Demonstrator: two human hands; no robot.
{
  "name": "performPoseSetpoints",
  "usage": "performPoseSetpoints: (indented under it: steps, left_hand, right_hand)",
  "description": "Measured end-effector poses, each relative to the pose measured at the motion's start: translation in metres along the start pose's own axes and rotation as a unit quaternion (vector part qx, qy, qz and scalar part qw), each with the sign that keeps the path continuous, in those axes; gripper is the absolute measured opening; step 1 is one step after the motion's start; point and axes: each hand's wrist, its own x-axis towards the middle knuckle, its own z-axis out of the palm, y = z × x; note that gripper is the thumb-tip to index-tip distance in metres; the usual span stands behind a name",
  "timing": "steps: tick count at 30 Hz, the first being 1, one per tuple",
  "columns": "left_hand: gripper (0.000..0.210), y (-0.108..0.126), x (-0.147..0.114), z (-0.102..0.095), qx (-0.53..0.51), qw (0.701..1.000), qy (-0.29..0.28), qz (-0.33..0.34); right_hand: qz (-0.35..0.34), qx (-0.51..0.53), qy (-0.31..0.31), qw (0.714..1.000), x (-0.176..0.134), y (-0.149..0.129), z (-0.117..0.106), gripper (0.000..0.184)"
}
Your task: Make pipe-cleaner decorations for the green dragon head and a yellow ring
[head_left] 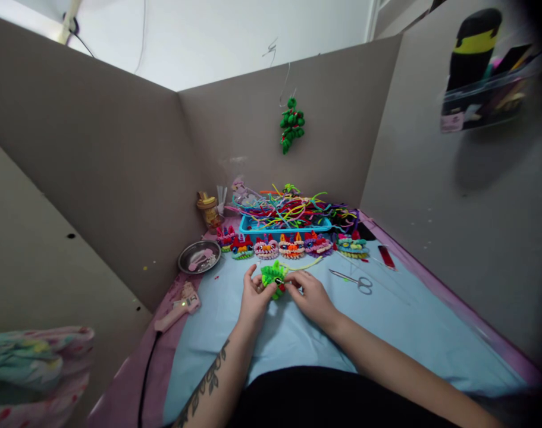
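Observation:
Between my hands is a small bright green pipe-cleaner figure with a dark eye-like spot and some red on its right side. My left hand grips it from the left, thumb along its lower front. The fingertips of my right hand are pinched at its right edge, beside the dark spot; whether they hold a small part there is too fine to see. A pale yellow-green pipe cleaner lies just behind my right hand. Past the figure stands a row of several colourful pipe-cleaner heads.
A blue tray heaped with pipe cleaners stands at the back. Scissors lie to the right. On the left are a metal bowl and a pink glue gun with its cord. Grey panels wall in the table.

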Motion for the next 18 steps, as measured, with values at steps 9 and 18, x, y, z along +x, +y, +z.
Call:
performPoseSetpoints:
  steps: [9, 18]
  left_hand:
    - [0.074, 0.0008, -0.0003, -0.0010, -0.005, 1.000, -0.003, 0.000]
    - [0.076, 0.0012, 0.0002, -0.0018, -0.004, 1.000, 0.001, -0.007]
  right_hand:
    - [-0.015, 0.009, -0.046, 0.999, -0.0012, 0.0005, 0.0025, 0.017]
    - [-0.023, 0.009, -0.041, 0.999, -0.0007, 0.0006, 0.0009, 0.019]
